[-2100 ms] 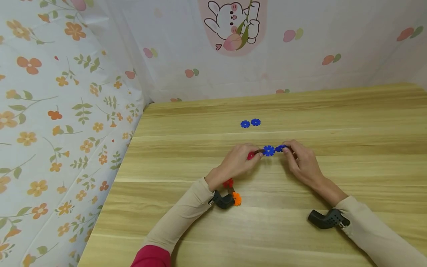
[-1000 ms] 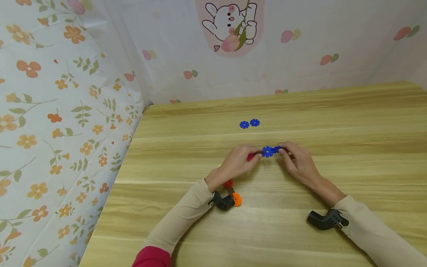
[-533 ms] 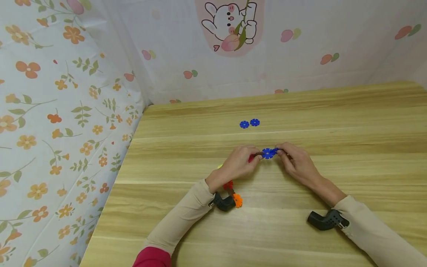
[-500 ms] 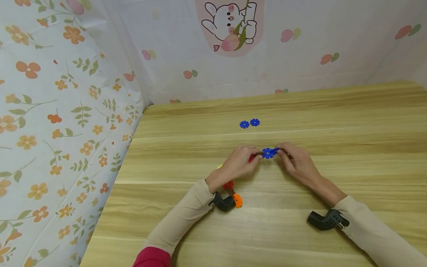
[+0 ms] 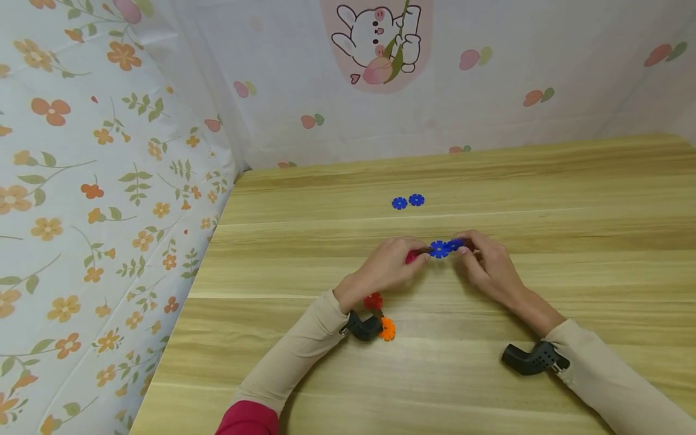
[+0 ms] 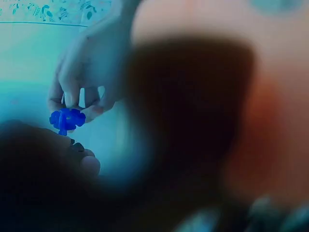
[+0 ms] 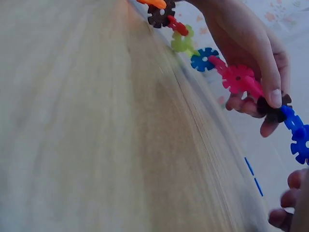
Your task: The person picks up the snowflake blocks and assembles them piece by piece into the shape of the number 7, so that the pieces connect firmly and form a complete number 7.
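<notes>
A chain of notched plastic snowflake discs hangs between the two hands above the table. My left hand (image 5: 383, 266) pinches its brown disc (image 7: 274, 111), close to a pink disc (image 7: 236, 79). From the brown one a blue disc (image 5: 438, 249) sticks out to the right. Another blue disc (image 5: 454, 244) meets it at an angle, edges overlapping; how deep the slots sit cannot be seen. My right hand (image 5: 493, 266) pinches this outer disc between thumb and fingers. Toward the left wrist the chain runs on through red (image 5: 373, 300) and orange (image 5: 387, 329) discs.
Two loose blue discs (image 5: 399, 203) lie side by side farther back on the wooden table (image 5: 598, 241). Black wrist cameras (image 5: 535, 357) stick out from both sleeves. A patterned cloth (image 5: 272, 90) hangs behind the table and along its left side.
My right hand has come left, bringing its blue disc from a small gap into contact with the chain's end disc. Most recently its fingers shifted slightly right, and more of that disc shows.
</notes>
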`<state>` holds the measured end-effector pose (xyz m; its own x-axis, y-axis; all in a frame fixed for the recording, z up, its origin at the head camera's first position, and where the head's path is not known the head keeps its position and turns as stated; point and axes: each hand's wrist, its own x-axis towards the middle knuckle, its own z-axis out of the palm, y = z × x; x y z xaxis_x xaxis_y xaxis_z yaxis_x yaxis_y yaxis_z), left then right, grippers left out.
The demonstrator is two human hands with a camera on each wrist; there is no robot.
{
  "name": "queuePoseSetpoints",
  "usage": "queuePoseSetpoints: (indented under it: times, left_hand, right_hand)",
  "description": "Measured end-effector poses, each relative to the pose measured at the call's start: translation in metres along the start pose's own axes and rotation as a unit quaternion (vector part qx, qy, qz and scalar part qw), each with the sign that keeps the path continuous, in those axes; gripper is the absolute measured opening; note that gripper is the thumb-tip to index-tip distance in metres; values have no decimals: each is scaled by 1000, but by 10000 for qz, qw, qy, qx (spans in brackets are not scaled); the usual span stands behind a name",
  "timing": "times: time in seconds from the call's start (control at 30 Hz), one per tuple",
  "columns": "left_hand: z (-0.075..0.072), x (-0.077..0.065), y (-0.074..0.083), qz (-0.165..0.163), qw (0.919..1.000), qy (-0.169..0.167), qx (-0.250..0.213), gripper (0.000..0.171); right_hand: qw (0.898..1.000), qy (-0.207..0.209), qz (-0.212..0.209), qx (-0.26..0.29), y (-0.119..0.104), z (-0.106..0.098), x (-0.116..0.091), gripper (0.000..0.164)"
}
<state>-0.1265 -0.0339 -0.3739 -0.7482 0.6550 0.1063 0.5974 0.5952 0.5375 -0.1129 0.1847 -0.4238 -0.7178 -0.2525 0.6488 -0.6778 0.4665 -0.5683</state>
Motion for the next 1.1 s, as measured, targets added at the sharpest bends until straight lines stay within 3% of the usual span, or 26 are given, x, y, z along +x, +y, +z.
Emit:
queuePoseSetpoints:
  times: [0.13, 0.3, 0.43, 0.5, 0.6, 0.8, 1.1]
  left_hand:
    - [-1, -1, -1, -109, 9998, -78, -116, 28]
    - [-1, 0, 0, -163, 9995, -136, -220, 29]
    - [-3, 0, 0, -162, 9994, -153, -270, 29]
    - [-4, 0, 0, -175, 9993, -160, -284, 29]
    - [-7, 0, 0, -168, 9994, -164, -270, 29]
    - [-13, 0, -2, -116, 9996, -192, -183, 30]
    - [-18, -4, -1, -142, 9996, -206, -124, 29]
  right_hand:
    - [9966, 190, 613, 526, -6, -4, 4, 27]
    - [9856, 166, 1510, 736, -14, -10, 11, 21]
    - [9695, 31, 2306, 834, 3, -7, 14, 19]
    - [9636, -10, 2503, 943, 15, -2, 19, 20]
    - [9636, -90, 2500, 939, 29, 7, 33, 21]
    - [9735, -610, 2166, 402, 50, 28, 67, 24]
    - [9557, -1931, 2211, 205, 56, 41, 96, 40]
